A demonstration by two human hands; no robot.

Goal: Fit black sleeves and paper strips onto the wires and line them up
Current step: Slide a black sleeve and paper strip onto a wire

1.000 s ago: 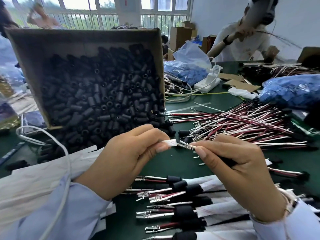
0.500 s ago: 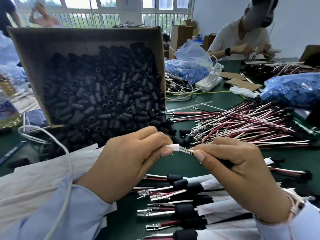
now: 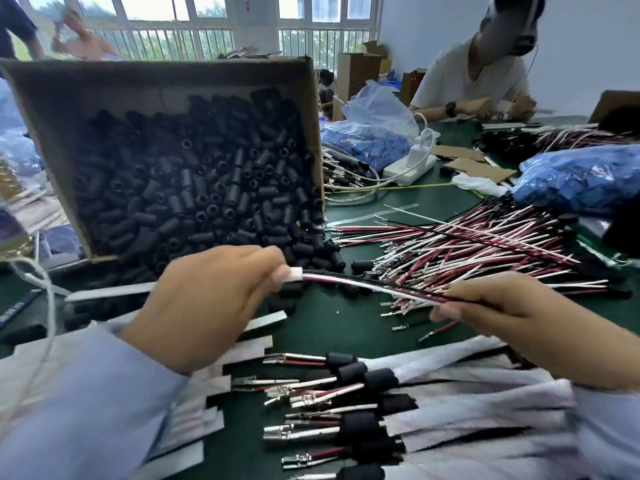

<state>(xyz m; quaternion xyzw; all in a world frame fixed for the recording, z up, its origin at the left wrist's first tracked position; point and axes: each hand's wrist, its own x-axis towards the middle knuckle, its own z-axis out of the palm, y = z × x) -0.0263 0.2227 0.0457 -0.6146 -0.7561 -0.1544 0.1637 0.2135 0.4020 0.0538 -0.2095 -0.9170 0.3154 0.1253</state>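
- I see the left hand [image 3: 204, 306] above the green bench [image 3: 332, 323], thumb and forefinger pinched together on the white end piece [image 3: 296, 274] at the tip of a thin bundle of white, red and black wires [image 3: 374, 287].
- Right hand [image 3: 519, 313]: fingers [image 3: 446, 311] closed around the same bundle further along; the bundle runs taut between the two hands, off the bench.
- Can't tell if that white end piece is a paper strip or a connector; too small.
- Open cardboard box of short black tubular sleeves [image 3: 194, 188] sits tilted behind the left hand, with sleeves spilled out onto the bench just below the wires.
- Loose pile of red, white and black wires with metal terminals [image 3: 467, 251] lies behind the right hand.
- Finished wires with black sleeves and white paper strips [image 3: 363, 403] lie in a row on the bench nearest me, terminals pointing left.
- Grey paper strips [image 3: 266, 320] lie under the left wrist.
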